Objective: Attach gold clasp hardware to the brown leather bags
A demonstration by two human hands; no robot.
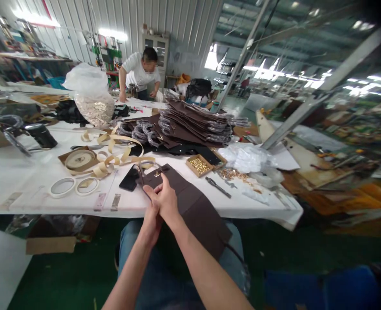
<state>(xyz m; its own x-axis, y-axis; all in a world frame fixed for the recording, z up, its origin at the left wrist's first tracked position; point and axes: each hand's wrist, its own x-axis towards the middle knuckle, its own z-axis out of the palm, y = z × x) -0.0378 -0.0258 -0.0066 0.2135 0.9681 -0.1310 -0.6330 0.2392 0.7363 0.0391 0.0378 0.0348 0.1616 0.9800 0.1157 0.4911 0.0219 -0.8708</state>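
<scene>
- The table (22, 172), covered in white, carries nearly everything. Its right end dissolves into blur, so what lies there is hard to read.
- A stack of brown pieces (193, 122) lies flat and fanned at the far side, with silvery hardware along the edges. The pieces cannot be counted.
- The brown leather panel (196, 211) has its upper end on the near table edge, and the rest hangs down over the lap. The table seems to take the weight while the left edge comes up to the hands. The right forearm covers part of its lower end.
- A co-worker (140, 71) leans over the far end; what occupies those hands is too small to tell.
- The right hand (168, 199) has its fingers clenched on the panel's left edge, lying over the other hand.
- The left hand (151, 220) sits underneath, touching it. Its fingers are covered, so I cannot tell whether they grasp.
- A small box (199, 166) of gold bits stands just beyond the panel.
- A dark phone (129, 178) lies just beside the panel's upper left corner.
</scene>
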